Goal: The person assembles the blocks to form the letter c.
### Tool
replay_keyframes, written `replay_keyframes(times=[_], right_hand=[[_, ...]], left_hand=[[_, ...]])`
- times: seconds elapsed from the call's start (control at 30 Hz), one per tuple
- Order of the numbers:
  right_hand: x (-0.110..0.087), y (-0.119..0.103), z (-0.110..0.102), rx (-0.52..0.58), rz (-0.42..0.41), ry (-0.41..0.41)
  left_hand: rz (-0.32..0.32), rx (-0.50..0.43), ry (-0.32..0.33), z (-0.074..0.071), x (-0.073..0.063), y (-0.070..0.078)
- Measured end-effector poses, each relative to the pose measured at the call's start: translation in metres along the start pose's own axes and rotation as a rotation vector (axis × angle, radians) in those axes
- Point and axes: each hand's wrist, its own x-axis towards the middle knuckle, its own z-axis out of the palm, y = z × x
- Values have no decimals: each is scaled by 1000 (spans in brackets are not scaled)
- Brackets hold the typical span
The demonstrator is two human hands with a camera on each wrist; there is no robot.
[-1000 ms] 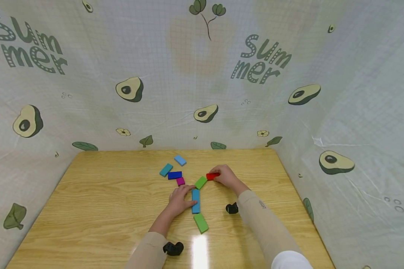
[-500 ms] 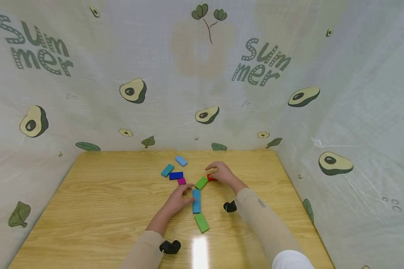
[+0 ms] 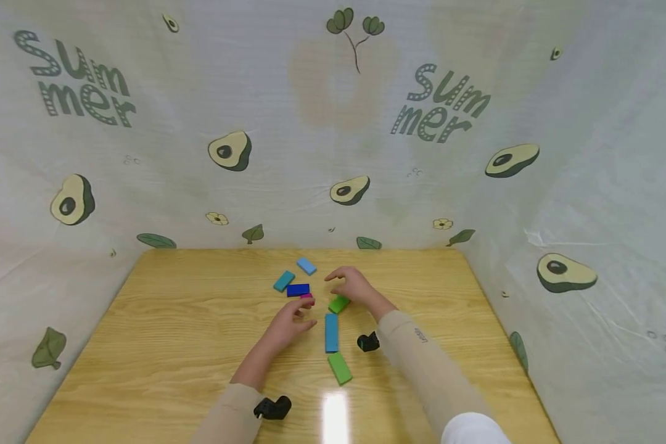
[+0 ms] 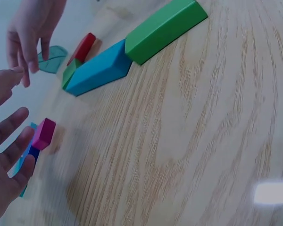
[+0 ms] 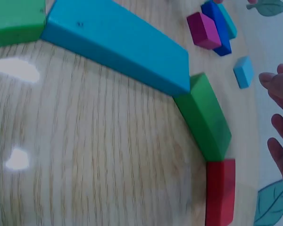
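Observation:
My left hand (image 3: 286,322) hovers with loosely bent fingers beside the small magenta block (image 5: 205,30), partly covering it in the head view. Held in the air past the far green block (image 3: 338,304), my right hand (image 3: 355,288) has its fingers spread and nothing in them. A red block (image 5: 220,190) adjoins that green block; the right hand hides it in the head view. From there the row bends back through a long blue block (image 3: 332,333) to a near green block (image 3: 340,368). These touch or nearly touch end to end.
Left of the row lie a dark blue block (image 3: 298,290), touching the magenta one, a teal block (image 3: 284,281) and a light blue block (image 3: 307,266). All rest on a wooden table (image 3: 172,345). A printed cloth (image 3: 288,203) stands behind it and along its sides.
My right hand has let go of the red block, lifted and moved left. My left hand has come off the long blue block and drawn away to the left.

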Motion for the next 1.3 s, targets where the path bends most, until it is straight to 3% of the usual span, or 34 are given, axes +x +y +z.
replay_keyframes(times=[0.37, 0.57, 0.8, 1.03, 1.3], right_hand=[[15, -20, 25, 32, 12, -26], [23, -24, 39, 47, 24, -16], [30, -28, 56, 66, 36, -5], [37, -32, 65, 10, -28, 16], [46, -31, 71, -35, -4, 12]], left_hand=[[-57, 39, 55, -26, -12, -10], [-55, 29, 89, -38, -18, -16], [-88, -28, 122, -47, -26, -23], [-96, -9, 145, -54, -35, -25], [-94, -1, 168, -60, -45, -34]])
